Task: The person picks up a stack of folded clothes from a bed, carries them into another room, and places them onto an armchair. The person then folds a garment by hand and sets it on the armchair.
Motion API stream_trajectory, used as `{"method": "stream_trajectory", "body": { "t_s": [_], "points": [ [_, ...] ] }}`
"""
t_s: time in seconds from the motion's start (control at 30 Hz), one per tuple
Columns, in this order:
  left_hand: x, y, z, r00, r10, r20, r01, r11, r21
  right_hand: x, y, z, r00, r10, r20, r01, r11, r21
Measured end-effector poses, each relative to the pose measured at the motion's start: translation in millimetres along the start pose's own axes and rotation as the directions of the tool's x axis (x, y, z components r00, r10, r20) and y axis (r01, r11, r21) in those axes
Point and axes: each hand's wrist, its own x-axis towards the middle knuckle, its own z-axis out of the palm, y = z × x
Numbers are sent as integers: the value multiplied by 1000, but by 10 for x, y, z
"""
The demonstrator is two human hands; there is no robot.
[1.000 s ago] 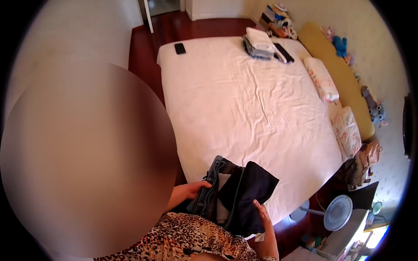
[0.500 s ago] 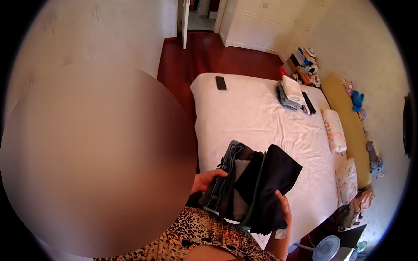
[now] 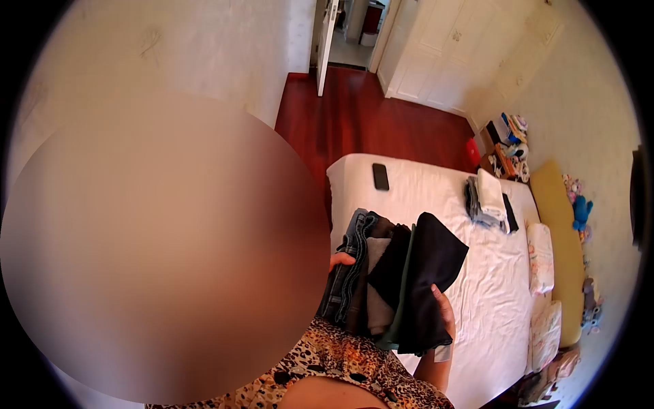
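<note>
A bundle of folded clothes is held upright between my two hands, in front of my body. My left hand presses on its left side, against the folded dark jeans; part of that hand is hidden by a large blurred disc. Gripping the right side is my right hand, its fingers on a folded black garment. In the middle of the bundle are a grey-brown piece, another black piece and a thin dark green edge.
The bed with its white sheet lies ahead. On it are a black phone, a stack of folded clothes and floral pillows. Beyond are red wooden floor, an open door and a white wardrobe.
My view has tilted up and turned left, so the bed and room sit lower and further right in the picture. The clothes bundle stays between both hands.
</note>
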Motion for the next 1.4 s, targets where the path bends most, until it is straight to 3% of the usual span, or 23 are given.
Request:
{"method": "stream_trajectory", "body": {
  "t_s": [0.07, 0.17, 0.23, 0.27, 0.3, 0.37, 0.43, 0.53, 0.7, 0.8, 0.97, 1.03, 1.17, 1.23, 1.33, 1.4],
  "points": [
    [-3, -98, 101, 1000, 23, -16, -22, 1000, 16, -135, -67, -35, 1000, 13, -15, -13, 1000, -3],
    [29, -518, 269, 988, 14, 153, -11, 1000, -19, -630, -207, -243, 1000, 17, 25, -15, 996, -83],
    [51, -383, 214, 993, 83, 88, -93, 990, 107, -486, -210, -218, 992, -96, 85, 111, 976, -188],
    [84, -498, 180, 991, 102, 88, -109, 991, 81, -574, -204, -232, 989, -110, 103, 127, 974, -186],
    [72, -492, 222, 991, 97, 90, -104, 991, 83, -582, -231, -234, 988, -114, 99, 131, 974, -183],
    [55, -476, 285, 993, 70, 95, -75, 996, 50, -553, -308, -241, 997, 21, 68, -13, 993, -120],
    [-18, -411, 224, 991, 28, 128, -33, 999, 41, -510, -264, -152, 998, -2, 66, 10, 993, -121],
    [-138, -406, 256, 987, 158, 14, -158, 978, 135, -434, -218, -115, 996, -47, 79, 57, 990, -130],
    [-98, -508, 172, 977, 197, 78, -202, 977, 68, -352, -338, -170, 992, -66, 111, 91, 967, -239],
    [-14, -384, 233, 976, 180, 124, -189, 980, 66, -443, -552, -63, 974, -2, 226, 81, 937, -341],
    [-118, -427, 324, 982, 152, 116, -166, 978, 128, -232, -316, -492, 989, -20, 146, 75, 922, -379],
    [-160, -398, 286, 984, 127, 126, -142, 983, 117, -341, -250, -394, 989, -14, 145, 54, 959, -277],
    [-118, -430, 283, 977, 162, 138, -179, 976, 121, -454, -310, -215, 985, -49, 166, 96, 954, -285],
    [-168, -412, 349, 978, 168, 122, -182, 977, 112, -405, -322, -315, 990, 74, 121, -39, 962, -270],
    [-186, -431, 407, 976, 135, 168, -148, 987, 65, -387, -330, -369, 991, 106, 85, -74, 947, -313],
    [-145, -440, 348, 978, 116, 175, -129, 990, 60, -403, -293, -341, 993, 40, 115, -1, 948, -320]
  ]
}}
